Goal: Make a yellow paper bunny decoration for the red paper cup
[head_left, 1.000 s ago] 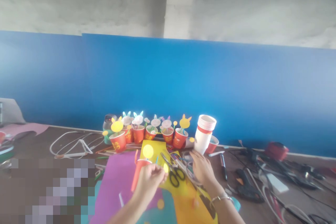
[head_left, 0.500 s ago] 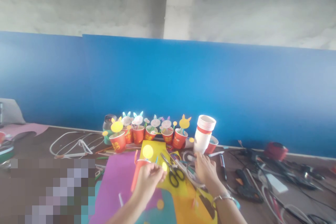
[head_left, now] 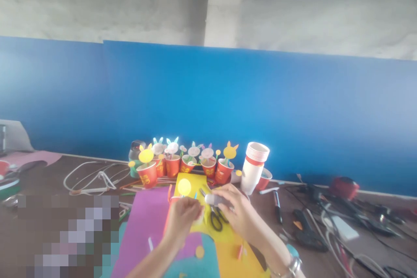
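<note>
My left hand (head_left: 183, 219) is closed in a pinch over the coloured sheets, on a small yellow paper piece (head_left: 202, 218) that is mostly hidden and blurred. My right hand (head_left: 235, 206) has its fingers wrapped round a white-and-grey glue stick (head_left: 212, 200), its pale end pointing at the left hand. Behind the left hand a red paper cup (head_left: 175, 200) is partly covered, with a yellow paper disc (head_left: 185, 186) above its rim. Below the right hand lie black-handled scissors (head_left: 216, 221) on the yellow paper (head_left: 198, 179).
Several red cups with paper animal heads (head_left: 172, 166) line the back before a blue panel (head_left: 228, 95). A stack of white cups (head_left: 252, 173) stands right of them. Further right are a black glue gun (head_left: 308, 232), a pen (head_left: 277, 206) and tangled cables. Purple paper (head_left: 146, 221) lies left.
My right hand has come from beside the cup stack leftward to my left hand, now carrying the glue stick. The yellow piece in my left hand shows less than before.
</note>
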Demonstrator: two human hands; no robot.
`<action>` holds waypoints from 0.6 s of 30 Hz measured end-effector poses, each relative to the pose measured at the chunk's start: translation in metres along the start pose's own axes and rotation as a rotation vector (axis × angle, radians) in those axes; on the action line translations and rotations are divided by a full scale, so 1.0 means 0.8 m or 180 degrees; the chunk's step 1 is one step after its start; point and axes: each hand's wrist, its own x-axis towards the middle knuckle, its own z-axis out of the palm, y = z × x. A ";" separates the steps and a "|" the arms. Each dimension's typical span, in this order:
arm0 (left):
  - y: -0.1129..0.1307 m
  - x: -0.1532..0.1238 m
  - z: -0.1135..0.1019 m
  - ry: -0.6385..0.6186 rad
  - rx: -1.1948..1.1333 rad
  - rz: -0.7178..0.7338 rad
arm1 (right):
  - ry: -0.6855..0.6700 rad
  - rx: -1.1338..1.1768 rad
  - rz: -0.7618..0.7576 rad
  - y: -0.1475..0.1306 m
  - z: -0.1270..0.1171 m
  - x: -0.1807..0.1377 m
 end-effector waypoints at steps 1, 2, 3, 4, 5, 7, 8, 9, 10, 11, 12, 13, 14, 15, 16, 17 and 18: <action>-0.002 0.001 0.000 -0.0043 -0.0018 0.0029 | -0.0002 -0.0091 0.0009 -0.004 0.001 -0.001; -0.004 0.002 0.001 -0.0078 -0.0032 0.0053 | 0.0006 -0.0195 0.0015 -0.006 0.001 -0.001; -0.007 0.003 0.001 -0.0105 -0.0033 0.0075 | 0.0011 -0.0297 0.0016 -0.007 0.002 -0.002; -0.009 0.003 0.001 -0.0111 -0.0004 0.0095 | 0.0005 -0.0385 0.0011 -0.007 0.003 -0.001; -0.012 0.004 0.001 -0.0103 0.0046 0.0118 | -0.0002 -0.0454 -0.0004 -0.006 0.004 -0.001; -0.016 0.004 0.001 -0.0046 0.0187 0.0177 | 0.0015 -0.0565 -0.0054 -0.007 0.006 -0.001; -0.018 0.004 0.000 -0.0005 0.0260 0.0213 | 0.0050 -0.0613 -0.0070 -0.007 0.007 -0.001; -0.019 0.004 0.000 0.0027 0.0328 0.0247 | 0.0079 -0.0648 -0.0075 -0.008 0.007 -0.001; -0.020 0.004 -0.001 0.0063 0.0383 0.0267 | 0.0094 -0.0658 -0.0073 -0.009 0.008 -0.001; -0.020 0.004 -0.001 0.0088 0.0418 0.0277 | 0.0090 -0.0639 -0.0070 -0.009 0.009 -0.001; -0.020 0.004 -0.001 0.0103 0.0427 0.0279 | 0.0083 -0.0592 -0.0075 -0.007 0.009 0.000; -0.020 0.003 -0.001 0.0111 0.0407 0.0278 | 0.0085 -0.0524 -0.0084 -0.003 0.009 0.001; -0.019 0.003 0.000 0.0120 0.0361 0.0268 | 0.0134 -0.0457 -0.0089 0.004 0.009 0.002; -0.019 0.002 0.001 0.0125 0.0292 0.0256 | 0.0255 -0.0416 -0.0078 0.014 0.009 0.004; -0.017 0.001 0.002 0.0116 0.0207 0.0241 | 0.0430 -0.0404 -0.0022 0.026 0.008 0.006; -0.016 0.000 0.003 0.0095 0.0120 0.0223 | 0.0678 -0.0468 0.0096 0.040 0.007 0.009; -0.014 -0.002 0.003 0.0069 0.0046 0.0203 | 0.0849 -0.0647 0.0303 0.055 0.006 0.011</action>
